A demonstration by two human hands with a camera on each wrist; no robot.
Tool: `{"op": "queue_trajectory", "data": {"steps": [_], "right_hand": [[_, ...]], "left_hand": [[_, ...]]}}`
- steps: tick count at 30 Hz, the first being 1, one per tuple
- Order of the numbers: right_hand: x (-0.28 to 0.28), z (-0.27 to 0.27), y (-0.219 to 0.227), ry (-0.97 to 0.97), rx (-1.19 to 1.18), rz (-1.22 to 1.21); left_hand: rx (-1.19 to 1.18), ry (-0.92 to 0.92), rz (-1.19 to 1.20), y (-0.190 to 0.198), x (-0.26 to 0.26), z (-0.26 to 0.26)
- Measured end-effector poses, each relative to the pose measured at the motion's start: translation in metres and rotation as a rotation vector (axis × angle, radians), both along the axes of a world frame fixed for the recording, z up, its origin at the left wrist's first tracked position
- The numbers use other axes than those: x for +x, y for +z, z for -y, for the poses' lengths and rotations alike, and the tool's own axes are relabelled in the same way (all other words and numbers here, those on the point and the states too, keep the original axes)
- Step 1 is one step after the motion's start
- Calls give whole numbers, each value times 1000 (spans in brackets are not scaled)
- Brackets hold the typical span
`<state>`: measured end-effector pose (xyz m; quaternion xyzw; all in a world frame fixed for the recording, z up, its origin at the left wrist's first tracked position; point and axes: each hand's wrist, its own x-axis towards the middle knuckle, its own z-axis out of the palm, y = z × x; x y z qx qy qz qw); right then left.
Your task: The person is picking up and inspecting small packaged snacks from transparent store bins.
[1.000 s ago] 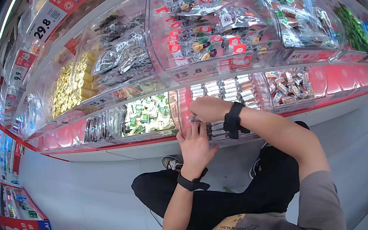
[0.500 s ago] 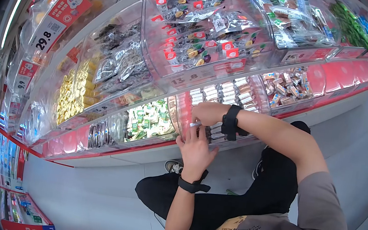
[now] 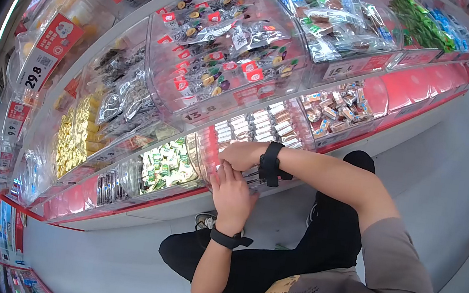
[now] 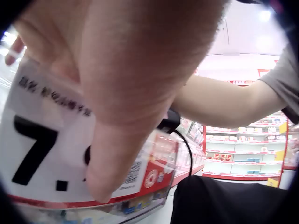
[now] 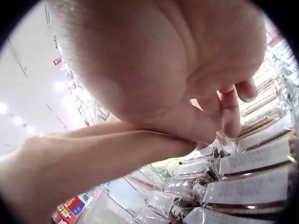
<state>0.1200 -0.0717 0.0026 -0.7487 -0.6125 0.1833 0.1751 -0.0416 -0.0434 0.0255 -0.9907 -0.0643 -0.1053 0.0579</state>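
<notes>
In the head view, the left hand (image 3: 231, 198) reaches over the lower bin's front edge, its extended fingers beside the right hand (image 3: 241, 155). The right hand bends down over the same bin, which holds rows of silver-wrapped bars (image 3: 262, 125). In the left wrist view, the thumb of the left hand (image 4: 126, 79) lies straight across a price label (image 4: 35, 154). The right wrist view has the right hand (image 5: 187, 74) with bent fingers close above wrapped bars (image 5: 247, 186); whether it pinches one cannot be told. The fingertips are partly hidden.
Green-and-white packets (image 3: 167, 164) lie left of the hands, small wrapped sweets (image 3: 339, 108) to the right. Above, an upper shelf holds bagged snacks (image 3: 223, 55). Crossed legs in black trousers (image 3: 265, 271) rest on the grey floor (image 3: 110, 261).
The head view has shifted, so the shelves and both hands appear further left and the hands slightly lower. A small pale item between the fingertips half a second ago is no longer distinguishable.
</notes>
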Motion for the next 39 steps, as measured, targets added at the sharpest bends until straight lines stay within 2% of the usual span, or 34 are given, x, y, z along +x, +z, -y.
{"op": "queue_trajectory", "data": {"steps": [2, 5, 6, 9, 10, 11, 13, 15, 17, 19, 22, 25, 26, 29, 30, 33, 37, 39], "right_hand": [[1, -3, -4, -44, -70, 41], [-7, 10, 26, -6, -143, 86], [-9, 12, 34, 46, -214, 174], [-25, 51, 46, 65, 386, 423], [-31, 64, 71, 73, 368, 273], [-37, 78, 102, 81, 347, 125], [-36, 121, 146, 166, 451, -297], [-21, 169, 154, -52, 570, -530], [21, 214, 119, -145, 872, -615], [45, 232, 81, -590, 1005, -722], [69, 225, 33, -1083, 706, -362], [88, 218, -10, -1059, 445, 121], [97, 217, -19, -1048, 360, 216], [95, 205, -12, -1089, -26, 309], [97, 206, -16, -1069, 14, 328], [99, 210, -21, -1067, -78, 371], [92, 208, -21, -1055, -155, 499], [100, 210, -33, -1064, -109, 552]], "left_hand": [[-23, -98, 118, -20, 9, -13], [-22, -93, 51, -12, 11, -15], [-118, -34, -104, -13, 14, -18], [-219, -124, -87, -11, 14, -27], [-142, -189, 14, -16, 15, -30], [-177, -180, 4, -15, 15, -31], [-255, -157, -7, -4, 17, -29], [-319, -70, -91, 8, 18, -25], [-425, -37, -92, 10, 21, -26], [-384, -16, -1, 4, 21, -24], [-321, 33, 136, -11, 27, -20], [-280, 41, 189, -17, 32, -20], [-275, 44, 201, -19, 32, -20], [-286, -1, 266, -24, 32, -23], [-293, -25, 294, -24, 33, -25], [-406, 71, 120, -20, 34, -23], [-338, 69, 106, -27, 41, -25], [-313, 95, 85, -28, 45, -26]]}}
